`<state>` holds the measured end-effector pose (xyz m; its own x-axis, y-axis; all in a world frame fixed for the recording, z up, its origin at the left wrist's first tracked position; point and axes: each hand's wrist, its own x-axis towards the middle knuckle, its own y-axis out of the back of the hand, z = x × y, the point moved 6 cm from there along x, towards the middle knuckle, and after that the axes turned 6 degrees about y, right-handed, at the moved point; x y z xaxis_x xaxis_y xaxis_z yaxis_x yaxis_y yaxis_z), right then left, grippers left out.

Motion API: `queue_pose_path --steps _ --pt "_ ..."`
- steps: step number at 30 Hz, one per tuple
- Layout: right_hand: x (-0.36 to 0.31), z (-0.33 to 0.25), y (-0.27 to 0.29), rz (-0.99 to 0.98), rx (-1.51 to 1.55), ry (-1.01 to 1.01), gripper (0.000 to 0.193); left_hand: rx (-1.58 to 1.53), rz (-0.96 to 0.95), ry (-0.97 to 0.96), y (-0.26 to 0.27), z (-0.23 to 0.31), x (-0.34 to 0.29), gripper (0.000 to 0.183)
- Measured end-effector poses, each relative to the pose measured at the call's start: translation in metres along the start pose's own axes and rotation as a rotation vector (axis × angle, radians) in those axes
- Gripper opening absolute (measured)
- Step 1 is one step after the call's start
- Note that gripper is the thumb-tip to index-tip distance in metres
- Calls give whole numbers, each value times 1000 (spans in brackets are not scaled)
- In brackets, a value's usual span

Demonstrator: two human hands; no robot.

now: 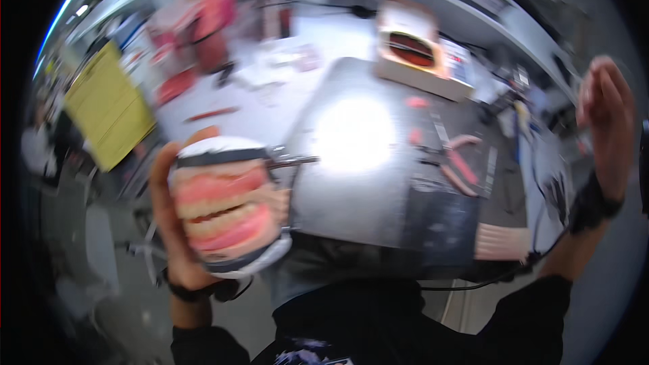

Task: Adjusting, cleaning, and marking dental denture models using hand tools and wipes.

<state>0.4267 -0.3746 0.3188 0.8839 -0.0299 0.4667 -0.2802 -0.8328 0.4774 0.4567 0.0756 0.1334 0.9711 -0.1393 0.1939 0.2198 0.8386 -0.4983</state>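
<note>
My left hand (pixel 177 230) is wrapped round a dental model (pixel 223 206), a denture set with pink gums and two facing rows of cream teeth. White plaster and dark grey bands cap its top and bottom. A metal rod (pixel 297 161) sticks out from its right side, over the edge of a shiny metal plate (pixel 324 209). Far to the right, my right hand (pixel 606 105) is raised beyond the bench edge, away from the tools. Its fingers are loosely bent and somewhat blurred, with nothing visible in them.
Pink-handled pliers (pixel 463 165) and small pink pieces (pixel 416 136) lie right of the plate. Behind stands an open cardboard box (pixel 422 71). A red stick (pixel 211 114), a pink bag (pixel 203 27) and a yellow sheet (pixel 110 108) are at left. A cable (pixel 473 288) runs along the front.
</note>
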Motion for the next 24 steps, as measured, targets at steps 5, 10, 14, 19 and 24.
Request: queue_pose_path --steps 5,10,14,19,24 --pt "-29 5 122 281 191 100 26 425 -354 -200 -56 -26 38 111" --pt "-51 93 102 178 -202 -184 24 376 -471 49 -94 -66 56 112" --pt "-79 233 74 71 -646 -170 31 543 -675 -60 -118 -94 64 103" --pt "-99 345 93 64 -712 -411 39 613 -765 -84 -138 -105 66 86" --pt "-95 261 83 335 -682 -355 29 643 -742 35 -138 -101 74 98"
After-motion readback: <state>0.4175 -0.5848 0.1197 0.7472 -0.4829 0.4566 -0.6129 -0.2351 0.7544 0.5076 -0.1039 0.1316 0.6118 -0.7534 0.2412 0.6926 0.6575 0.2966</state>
